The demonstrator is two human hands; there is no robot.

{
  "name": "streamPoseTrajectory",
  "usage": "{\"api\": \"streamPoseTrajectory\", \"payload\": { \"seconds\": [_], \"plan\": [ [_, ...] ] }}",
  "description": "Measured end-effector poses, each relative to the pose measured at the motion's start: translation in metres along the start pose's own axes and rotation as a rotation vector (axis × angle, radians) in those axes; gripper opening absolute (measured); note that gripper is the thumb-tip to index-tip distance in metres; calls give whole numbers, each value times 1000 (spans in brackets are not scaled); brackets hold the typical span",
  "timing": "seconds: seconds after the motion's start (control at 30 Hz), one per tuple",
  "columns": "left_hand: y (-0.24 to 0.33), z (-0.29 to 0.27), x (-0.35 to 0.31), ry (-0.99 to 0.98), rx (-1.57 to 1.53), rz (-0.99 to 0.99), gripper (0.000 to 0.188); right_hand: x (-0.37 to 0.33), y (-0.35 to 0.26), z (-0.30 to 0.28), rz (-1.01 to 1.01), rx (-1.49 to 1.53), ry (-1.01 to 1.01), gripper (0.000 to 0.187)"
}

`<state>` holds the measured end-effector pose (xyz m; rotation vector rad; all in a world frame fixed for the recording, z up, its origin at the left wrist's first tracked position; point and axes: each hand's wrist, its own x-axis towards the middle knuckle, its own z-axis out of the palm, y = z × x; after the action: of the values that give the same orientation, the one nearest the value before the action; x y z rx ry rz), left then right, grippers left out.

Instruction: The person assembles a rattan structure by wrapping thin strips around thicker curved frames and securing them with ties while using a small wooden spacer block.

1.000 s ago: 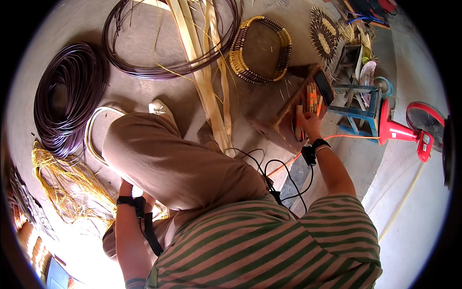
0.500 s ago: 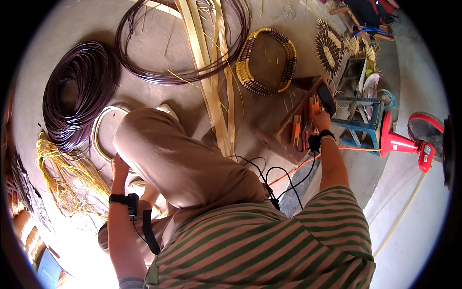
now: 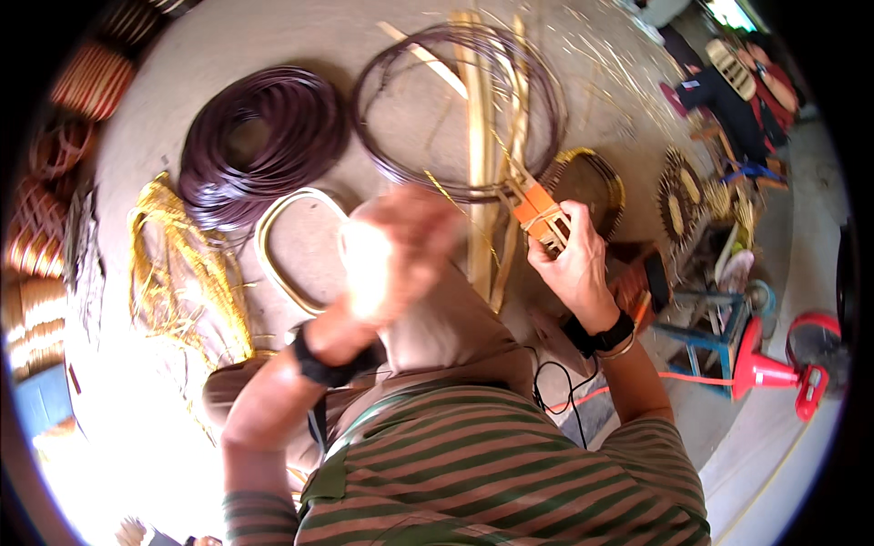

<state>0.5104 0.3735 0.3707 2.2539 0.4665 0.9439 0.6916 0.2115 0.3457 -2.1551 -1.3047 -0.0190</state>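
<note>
My right hand is raised in front of me and grips an orange-handled tool bound with pale strips. My left hand is lifted and blurred by motion, fingers spread, holding nothing that I can make out. Both wrists wear black bands. Below the hands lie long pale cane strips on the floor, crossing a thin dark wire hoop. My bent knee in tan trousers sits under the hands.
A thick coil of dark purple cane lies at the left, yellow fibre bundles beside it, and a pale oval frame. Woven round pieces, a blue stool and a red fan stand at the right.
My right hand has come up from the box at the right with the orange tool in it. My left hand has risen from beside my leg to in front of me.
</note>
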Motion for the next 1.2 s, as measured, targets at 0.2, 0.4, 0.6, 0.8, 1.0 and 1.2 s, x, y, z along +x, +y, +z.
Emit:
{"api": "streamPoseTrajectory", "payload": {
  "seconds": [0.2,0.4,0.6,0.8,1.0,1.2],
  "plan": [
    [26,30,-1,53,-33,-132,22,18,-63,9,-202,23,-38,54],
    [21,29,-8,85,-114,-202,14,17,-73,5,-271,-4,-36,56],
    [26,19,-11,6,-494,-365,12,21,-72,-4,-284,-88,-139,65],
    [13,5,-10,-67,-121,-116,9,18,-66,-2,-339,-118,-236,65],
    [-9,1,-8,179,-17,-294,16,11,-77,-3,-373,-126,-350,64],
    [-34,-26,3,15,-825,-718,18,4,-73,2,-408,198,-149,52]
  ]
}}
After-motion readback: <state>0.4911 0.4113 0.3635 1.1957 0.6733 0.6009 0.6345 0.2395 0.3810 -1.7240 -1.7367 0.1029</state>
